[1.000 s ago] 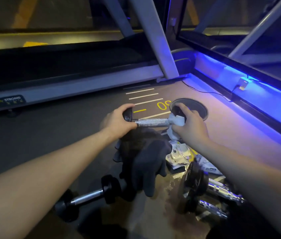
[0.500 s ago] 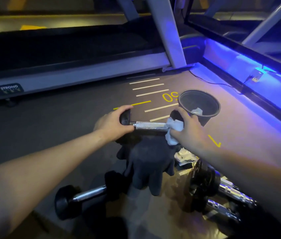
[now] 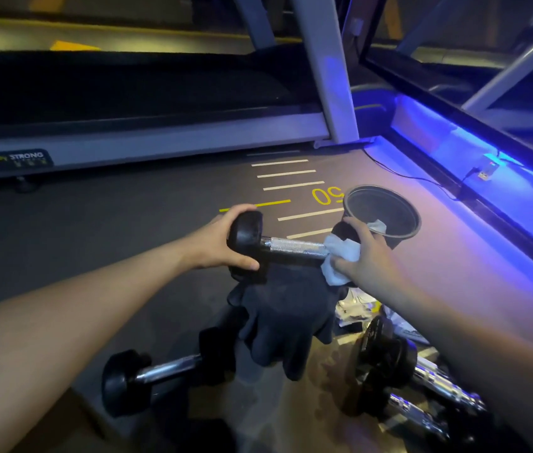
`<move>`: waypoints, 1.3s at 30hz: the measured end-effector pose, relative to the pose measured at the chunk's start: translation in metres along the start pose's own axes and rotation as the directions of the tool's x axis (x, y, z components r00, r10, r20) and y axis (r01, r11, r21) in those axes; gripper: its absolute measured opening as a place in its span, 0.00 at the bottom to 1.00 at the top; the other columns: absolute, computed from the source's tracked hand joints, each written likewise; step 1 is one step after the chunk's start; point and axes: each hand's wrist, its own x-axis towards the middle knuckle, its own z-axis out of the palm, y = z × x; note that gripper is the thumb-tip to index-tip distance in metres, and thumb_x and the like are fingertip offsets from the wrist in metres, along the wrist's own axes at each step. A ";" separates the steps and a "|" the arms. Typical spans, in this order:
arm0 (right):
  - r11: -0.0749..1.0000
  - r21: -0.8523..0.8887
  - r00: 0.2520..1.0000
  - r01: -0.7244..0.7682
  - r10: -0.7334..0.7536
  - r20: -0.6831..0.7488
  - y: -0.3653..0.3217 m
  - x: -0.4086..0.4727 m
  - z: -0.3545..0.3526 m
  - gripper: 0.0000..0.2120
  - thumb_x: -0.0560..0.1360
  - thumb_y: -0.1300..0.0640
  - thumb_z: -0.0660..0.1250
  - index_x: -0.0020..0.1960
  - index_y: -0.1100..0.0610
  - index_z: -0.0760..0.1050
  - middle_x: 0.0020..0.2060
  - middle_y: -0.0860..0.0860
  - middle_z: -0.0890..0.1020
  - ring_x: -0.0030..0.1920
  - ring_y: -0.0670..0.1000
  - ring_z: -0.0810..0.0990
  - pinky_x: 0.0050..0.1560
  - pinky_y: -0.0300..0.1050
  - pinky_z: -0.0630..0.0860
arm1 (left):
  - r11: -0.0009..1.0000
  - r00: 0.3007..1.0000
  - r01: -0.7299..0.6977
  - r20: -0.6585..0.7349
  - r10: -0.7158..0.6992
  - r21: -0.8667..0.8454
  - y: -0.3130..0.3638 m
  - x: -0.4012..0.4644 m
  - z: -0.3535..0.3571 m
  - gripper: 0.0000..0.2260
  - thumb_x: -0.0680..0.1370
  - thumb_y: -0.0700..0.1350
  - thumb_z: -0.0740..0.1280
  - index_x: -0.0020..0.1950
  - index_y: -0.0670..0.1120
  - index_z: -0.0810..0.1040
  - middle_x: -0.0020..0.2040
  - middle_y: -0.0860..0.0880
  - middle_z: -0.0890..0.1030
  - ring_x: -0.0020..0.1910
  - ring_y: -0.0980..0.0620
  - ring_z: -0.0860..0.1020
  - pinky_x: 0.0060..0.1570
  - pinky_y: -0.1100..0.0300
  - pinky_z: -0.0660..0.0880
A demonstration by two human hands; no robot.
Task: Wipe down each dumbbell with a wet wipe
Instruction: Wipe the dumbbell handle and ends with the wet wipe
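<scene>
Wiping a dumbbell held level above the gym floor, over a dark glove: left hand gripping one rubber end, right hand pressing a wet wipe around the far end of the handle, now shifted slightly from a second ago. Working on the first weight, seemingly; other dumbbells waiting below. Beyond, a black bowl, treadmill, blue strip lighting.
</scene>
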 end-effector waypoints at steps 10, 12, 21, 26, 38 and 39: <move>0.973 -0.223 0.989 0.061 -0.088 -0.115 -0.013 -0.009 -0.020 0.36 0.63 0.35 0.75 0.64 0.45 0.65 0.54 0.48 0.64 0.43 0.53 0.73 0.41 0.48 0.70 | 1.000 1.000 0.001 -0.008 -0.001 -0.001 0.000 0.005 0.001 0.48 0.55 0.62 0.80 0.71 0.66 0.61 0.68 0.49 0.73 0.66 0.52 0.73 0.70 0.51 0.70; 0.959 -0.281 0.988 0.048 -0.086 -0.126 -0.015 -0.009 -0.025 0.37 0.62 0.33 0.75 0.62 0.48 0.66 0.54 0.49 0.65 0.43 0.54 0.73 0.40 0.49 0.70 | 1.000 1.000 0.010 -0.005 -0.010 0.021 0.001 0.004 0.001 0.49 0.56 0.60 0.81 0.72 0.64 0.61 0.68 0.50 0.73 0.66 0.51 0.74 0.69 0.50 0.70; 0.949 -0.310 0.991 0.054 -0.088 -0.097 -0.023 -0.013 -0.031 0.27 0.67 0.39 0.76 0.52 0.51 0.65 0.39 0.53 0.79 0.39 0.59 0.74 0.36 0.48 0.66 | 0.989 0.998 0.053 -0.034 -0.048 0.139 0.013 -0.001 0.001 0.47 0.65 0.52 0.83 0.76 0.60 0.58 0.67 0.52 0.73 0.65 0.48 0.74 0.65 0.53 0.71; 0.962 -0.249 0.985 0.108 -0.137 -0.102 -0.030 -0.015 -0.027 0.17 0.71 0.44 0.74 0.51 0.48 0.69 0.35 0.44 0.72 0.40 0.56 0.73 0.37 0.47 0.65 | 0.984 0.997 0.064 -0.047 -0.057 0.169 0.016 -0.004 0.003 0.47 0.66 0.52 0.82 0.76 0.60 0.57 0.67 0.53 0.73 0.65 0.47 0.74 0.60 0.55 0.71; 0.944 0.095 0.949 0.315 -0.316 0.000 -0.076 0.008 0.015 0.17 0.69 0.50 0.77 0.53 0.49 0.74 0.35 0.45 0.76 0.38 0.50 0.74 0.38 0.45 0.65 | 0.984 0.998 0.044 -0.061 -0.034 0.170 0.015 -0.006 0.003 0.47 0.65 0.54 0.82 0.76 0.62 0.57 0.70 0.53 0.72 0.65 0.50 0.73 0.57 0.56 0.71; 0.943 0.108 0.948 0.316 -0.318 0.001 -0.080 0.011 0.020 0.17 0.69 0.50 0.77 0.53 0.48 0.74 0.35 0.45 0.75 0.37 0.50 0.74 0.38 0.45 0.66 | 0.985 0.998 0.043 -0.061 -0.033 0.168 0.015 -0.006 0.003 0.46 0.65 0.54 0.82 0.76 0.61 0.58 0.69 0.53 0.72 0.65 0.50 0.73 0.57 0.56 0.71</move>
